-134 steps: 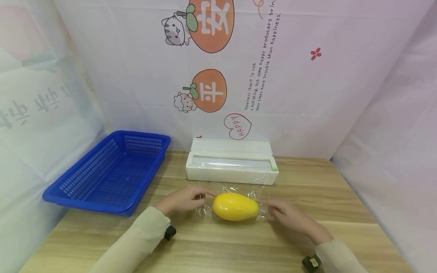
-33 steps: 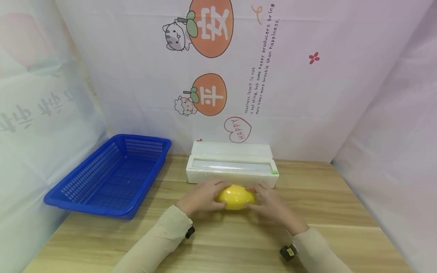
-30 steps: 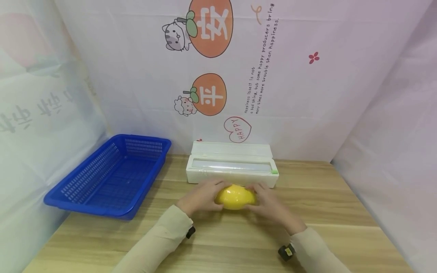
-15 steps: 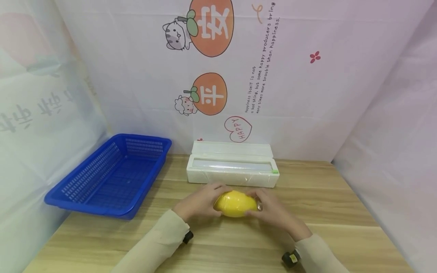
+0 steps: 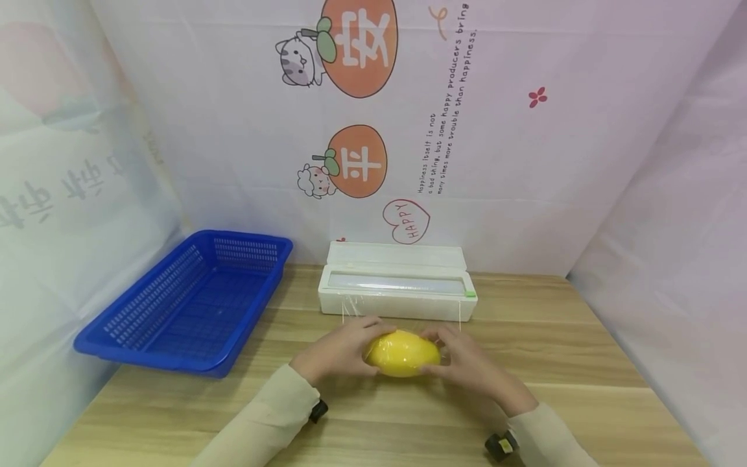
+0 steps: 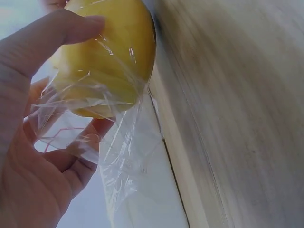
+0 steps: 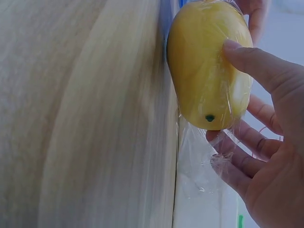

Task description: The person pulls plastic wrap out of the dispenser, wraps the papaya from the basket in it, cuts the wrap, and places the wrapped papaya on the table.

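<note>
A smooth yellow oval fruit (image 5: 404,354), with a small green stem spot on its end in the right wrist view, is wrapped in clear cling film (image 6: 123,156). My left hand (image 5: 341,349) grips its left end, thumb on the near side and fingers on the far side. My right hand (image 5: 469,363) holds the other end the same way. Film bunches and hangs loose at both ends. A sheet of it runs from the fruit back to the white cling film box (image 5: 397,306), whose lid is raised over the roll (image 5: 397,283).
A blue plastic basket (image 5: 233,347) stands to the left on the wooden table (image 5: 560,363). The film box sits at the back, close to a printed white cloth (image 5: 502,214). A green slider (image 5: 470,294) is at the box's right end.
Earlier, extended fingers touched the film beside the lying fruit. Both hands then took hold of it near the box. Since a second ago they have drawn it towards me, with film stretching behind.
</note>
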Tool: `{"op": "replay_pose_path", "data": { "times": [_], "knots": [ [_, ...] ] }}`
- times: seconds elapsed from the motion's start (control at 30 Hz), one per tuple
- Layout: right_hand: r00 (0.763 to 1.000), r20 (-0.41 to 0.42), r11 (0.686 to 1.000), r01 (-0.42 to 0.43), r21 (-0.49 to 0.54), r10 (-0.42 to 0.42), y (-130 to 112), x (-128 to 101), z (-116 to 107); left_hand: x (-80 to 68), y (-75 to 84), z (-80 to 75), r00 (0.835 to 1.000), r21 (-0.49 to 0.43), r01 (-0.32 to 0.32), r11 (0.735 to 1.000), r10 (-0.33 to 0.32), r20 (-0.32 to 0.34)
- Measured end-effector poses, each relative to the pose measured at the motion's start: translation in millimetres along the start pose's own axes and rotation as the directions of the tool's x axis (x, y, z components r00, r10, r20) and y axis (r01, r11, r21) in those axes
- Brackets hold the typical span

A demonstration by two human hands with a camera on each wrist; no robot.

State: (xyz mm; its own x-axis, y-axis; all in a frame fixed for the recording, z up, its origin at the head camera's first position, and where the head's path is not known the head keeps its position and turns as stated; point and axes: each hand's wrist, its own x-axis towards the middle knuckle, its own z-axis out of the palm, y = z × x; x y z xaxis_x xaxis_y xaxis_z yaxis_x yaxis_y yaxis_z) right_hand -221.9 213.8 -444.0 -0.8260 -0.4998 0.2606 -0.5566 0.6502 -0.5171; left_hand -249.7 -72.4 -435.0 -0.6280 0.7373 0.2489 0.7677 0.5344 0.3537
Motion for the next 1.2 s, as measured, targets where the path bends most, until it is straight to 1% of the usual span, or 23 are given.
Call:
{"op": "replay_pose_path", "data": {
  "times": [0.1,0.17,0.33,0.43,0.5,0.6,0.73,0.8,0.9,1.03,1.13,1.2],
  "knots": [
    [1.000,0.007,1.000,0.000,0.003,0.000,1.1,-0.5,-0.5,-0.5,-1.0,0.9,1.000,-0.005,0.010,1.000,-0.010,-0.007],
    [1.000,0.018,1.000,-0.002,0.024,0.002,1.8,0.2,-1.3,-0.2,-2.8,1.7,1.000,-0.022,0.024,0.999,-0.024,-0.009],
    [0.997,0.068,0.996,-0.025,0.084,0.019,5.4,4.3,-3.3,1.7,-10.1,3.7,0.998,-0.103,0.064,0.993,-0.065,-0.010],
    [0.993,0.105,0.990,-0.058,0.126,0.045,9.4,5.9,-4.3,2.4,-14.5,4.1,0.994,-0.165,0.107,0.981,-0.108,0.002],
    [0.992,0.119,0.986,-0.070,0.149,0.052,12.2,6.9,-4.9,2.6,-17.2,3.9,0.990,-0.203,0.139,0.969,-0.139,0.014],
    [0.991,0.131,0.983,-0.064,0.172,0.042,15.8,9.2,-5.3,3.2,-18.2,1.4,0.985,-0.253,0.175,0.951,-0.173,0.029],
    [0.990,0.139,0.982,-0.053,0.182,0.028,17.8,13.0,-5.7,4.1,-23.0,0.2,0.983,-0.317,0.182,0.931,-0.177,0.045],
    [0.989,0.145,0.981,-0.059,0.187,0.032,19.2,15.9,-5.2,4.7,-28.4,1.7,0.981,-0.356,0.195,0.914,-0.186,0.060],
    [0.987,0.154,0.980,-0.083,0.183,0.055,22.9,19.9,-4.3,7.6,-34.5,2.6,0.977,-0.416,0.212,0.884,-0.193,0.088],
    [0.982,0.166,0.975,-0.122,0.186,0.091,28.1,24.5,-4.2,13.1,-41.4,2.8,0.973,-0.465,0.230,0.855,-0.196,0.119],
    [0.977,0.183,0.960,-0.153,0.236,0.111,31.9,27.3,-3.9,16.6,-43.5,1.2,0.966,-0.489,0.256,0.834,-0.212,0.145],
    [0.974,0.193,0.944,-0.174,0.282,0.122,34.6,29.5,-3.2,18.5,-44.0,-0.2,0.959,-0.512,0.281,0.812,-0.231,0.162]
  ]
}}
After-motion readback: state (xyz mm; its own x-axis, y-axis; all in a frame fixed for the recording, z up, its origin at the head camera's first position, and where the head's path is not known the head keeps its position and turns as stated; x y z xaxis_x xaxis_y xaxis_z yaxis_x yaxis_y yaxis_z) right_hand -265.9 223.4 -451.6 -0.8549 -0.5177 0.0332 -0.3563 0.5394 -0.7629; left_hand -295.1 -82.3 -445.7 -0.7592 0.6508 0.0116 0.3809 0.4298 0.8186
